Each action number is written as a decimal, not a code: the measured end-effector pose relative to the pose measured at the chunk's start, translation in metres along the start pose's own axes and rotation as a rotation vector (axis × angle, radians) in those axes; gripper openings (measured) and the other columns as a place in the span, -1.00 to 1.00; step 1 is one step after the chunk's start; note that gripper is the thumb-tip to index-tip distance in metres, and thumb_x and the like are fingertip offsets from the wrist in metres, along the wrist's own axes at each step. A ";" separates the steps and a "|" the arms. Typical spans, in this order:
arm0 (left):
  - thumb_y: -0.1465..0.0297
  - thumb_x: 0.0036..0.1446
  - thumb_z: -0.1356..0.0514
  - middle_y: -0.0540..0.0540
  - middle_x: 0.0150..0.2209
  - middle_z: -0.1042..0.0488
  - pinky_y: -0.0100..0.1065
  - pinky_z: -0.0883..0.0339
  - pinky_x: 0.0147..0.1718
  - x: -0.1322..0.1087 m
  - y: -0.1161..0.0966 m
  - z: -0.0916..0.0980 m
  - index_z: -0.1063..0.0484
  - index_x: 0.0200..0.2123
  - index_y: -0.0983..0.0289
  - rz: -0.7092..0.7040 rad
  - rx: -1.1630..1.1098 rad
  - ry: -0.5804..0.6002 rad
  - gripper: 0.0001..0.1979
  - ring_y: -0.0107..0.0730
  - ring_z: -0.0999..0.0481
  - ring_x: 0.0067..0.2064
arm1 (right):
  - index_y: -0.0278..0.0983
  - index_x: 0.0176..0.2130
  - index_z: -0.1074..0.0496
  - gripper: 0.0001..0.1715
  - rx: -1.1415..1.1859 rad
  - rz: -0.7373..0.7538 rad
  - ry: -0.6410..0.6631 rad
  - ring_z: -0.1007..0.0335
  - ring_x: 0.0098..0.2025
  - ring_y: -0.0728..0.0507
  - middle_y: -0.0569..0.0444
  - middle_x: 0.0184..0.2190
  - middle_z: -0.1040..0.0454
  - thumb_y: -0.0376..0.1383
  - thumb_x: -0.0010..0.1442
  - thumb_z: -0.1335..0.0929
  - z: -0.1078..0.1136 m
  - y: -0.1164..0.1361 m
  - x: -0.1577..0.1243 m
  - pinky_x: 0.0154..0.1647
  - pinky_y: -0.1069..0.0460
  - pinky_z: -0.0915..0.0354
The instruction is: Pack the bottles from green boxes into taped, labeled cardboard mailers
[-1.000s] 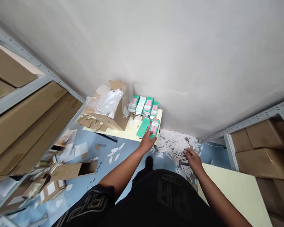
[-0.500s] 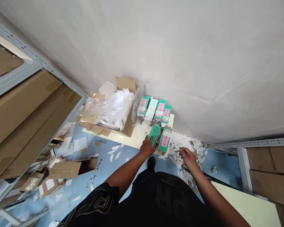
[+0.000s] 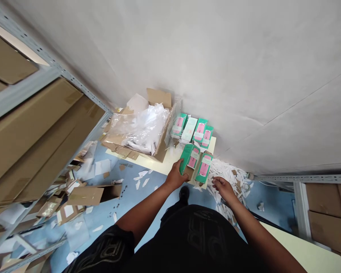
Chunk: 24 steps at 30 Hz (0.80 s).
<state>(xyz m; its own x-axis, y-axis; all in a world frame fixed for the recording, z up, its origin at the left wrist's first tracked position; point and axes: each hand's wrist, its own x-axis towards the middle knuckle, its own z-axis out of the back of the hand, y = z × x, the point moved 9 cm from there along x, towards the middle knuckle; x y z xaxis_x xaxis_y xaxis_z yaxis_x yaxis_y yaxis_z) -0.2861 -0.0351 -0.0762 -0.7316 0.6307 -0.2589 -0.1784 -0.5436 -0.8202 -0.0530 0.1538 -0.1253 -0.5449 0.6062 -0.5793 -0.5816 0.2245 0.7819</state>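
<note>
My left hand (image 3: 176,176) grips the lower left side of a green carton (image 3: 186,158) with a pink panel. That carton is tilted, and its brown inner cardboard shows at the near end. Just right of it lies another green and pink carton (image 3: 205,168). My right hand (image 3: 222,187) hovers near that second carton's lower right corner, apart from it. Its fingers are curled together, and whatever they may pinch is too small to make out. Behind stand several similar cartons, one of them a pale carton (image 3: 190,129).
A cardboard box (image 3: 161,154) full of plastic film and white paper stands left on the cream board (image 3: 170,162). White paper strips (image 3: 224,170) litter the blue floor at right. Shelving with brown boxes (image 3: 45,144) flanks the left; a shelf post (image 3: 303,208) stands right.
The carton in my left hand has turned, so its pink panel now faces up. My right hand has come slightly closer to the cartons. The whole view has shifted a little.
</note>
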 end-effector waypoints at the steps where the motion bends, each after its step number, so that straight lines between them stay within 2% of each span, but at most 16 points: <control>1: 0.46 -0.06 -0.35 0.24 0.30 -0.30 -0.14 -0.22 0.29 -0.004 -0.009 0.007 -0.17 0.39 0.22 -0.013 -0.045 -0.003 -0.09 -0.03 -0.33 0.30 | -0.19 -0.16 -0.57 -0.53 0.050 -0.010 0.021 -0.58 -0.25 -0.23 0.03 -0.27 -0.64 0.04 0.04 -0.46 -0.007 0.008 0.000 -0.25 -0.06 -0.41; 5: 0.44 -0.04 -0.35 0.19 0.24 -0.39 -0.13 -0.33 0.21 -0.014 -0.046 0.016 -0.16 0.40 0.18 -0.046 -0.201 0.079 -0.10 -0.05 -0.43 0.19 | -0.13 0.02 -0.50 -0.35 0.350 -0.014 0.155 -0.59 -0.12 -0.24 -0.03 -0.06 -0.63 0.16 0.06 -0.49 -0.040 0.055 -0.005 -0.17 -0.09 -0.46; 8: 0.42 -0.04 -0.37 0.16 0.21 -0.43 -0.13 -0.38 0.16 -0.016 -0.075 0.008 -0.15 0.40 0.16 -0.097 -0.266 0.188 -0.08 -0.06 -0.48 0.13 | -0.07 0.11 -0.44 -0.24 0.534 0.033 0.219 -0.59 -0.04 -0.25 0.00 0.03 -0.60 0.25 0.08 -0.45 -0.051 0.093 -0.017 -0.11 -0.11 -0.49; 10: 0.41 -0.06 -0.38 0.16 0.20 -0.44 -0.11 -0.39 0.14 -0.017 -0.095 -0.005 -0.16 0.41 0.15 -0.135 -0.288 0.276 -0.06 -0.05 -0.50 0.11 | -0.04 0.14 -0.42 -0.24 0.585 0.074 0.208 -0.57 0.02 -0.27 0.03 0.02 -0.61 0.24 0.07 -0.47 -0.047 0.109 -0.027 -0.06 -0.12 -0.50; 13: 0.43 -0.09 -0.40 0.17 0.21 -0.44 -0.08 -0.39 0.14 -0.020 -0.123 -0.033 -0.16 0.41 0.14 -0.190 -0.281 0.417 -0.03 0.00 -0.50 0.12 | -0.07 0.14 -0.43 -0.26 0.647 0.114 0.097 -0.54 0.07 -0.31 0.04 0.01 -0.63 0.12 0.05 -0.53 -0.022 0.112 -0.041 0.00 -0.16 -0.49; 16: 0.38 -0.09 -0.44 0.19 0.26 -0.40 -0.06 -0.36 0.18 -0.025 -0.151 -0.068 -0.17 0.41 0.13 -0.239 -0.238 0.554 -0.02 0.06 -0.46 0.19 | -0.14 0.08 -0.48 -0.30 0.726 0.165 -0.072 -0.56 0.05 -0.37 -0.01 0.00 -0.64 0.04 0.01 -0.56 0.018 0.098 -0.057 0.02 -0.21 -0.48; 21: 0.18 0.00 -0.47 0.21 0.35 -0.30 -0.05 -0.31 0.25 -0.052 -0.196 -0.139 -0.10 0.45 0.13 -0.367 -0.290 0.871 0.00 0.07 -0.36 0.30 | -0.17 -0.04 -0.54 -0.40 0.845 0.195 -0.340 -0.59 -0.02 -0.39 -0.02 -0.08 -0.67 0.03 -0.02 -0.56 0.088 0.055 -0.100 0.04 -0.24 -0.47; 24: 0.09 0.10 -0.39 0.25 0.39 -0.23 -0.07 -0.44 0.11 -0.073 -0.208 -0.189 -0.12 0.43 0.13 -0.297 -0.361 1.056 -0.10 0.06 -0.40 0.27 | -0.18 -0.05 -0.54 -0.42 0.904 0.221 -0.523 -0.59 -0.02 -0.39 -0.03 -0.08 -0.67 0.01 -0.01 -0.57 0.126 0.022 -0.137 0.04 -0.25 -0.47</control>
<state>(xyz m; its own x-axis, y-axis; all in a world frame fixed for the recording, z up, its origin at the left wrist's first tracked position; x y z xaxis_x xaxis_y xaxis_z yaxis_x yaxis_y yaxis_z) -0.0713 0.1361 0.0168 0.2530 0.9489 -0.1888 0.0722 -0.2131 -0.9744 0.0850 0.1714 0.0006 -0.1312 0.9066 -0.4011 0.2796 0.4220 0.8624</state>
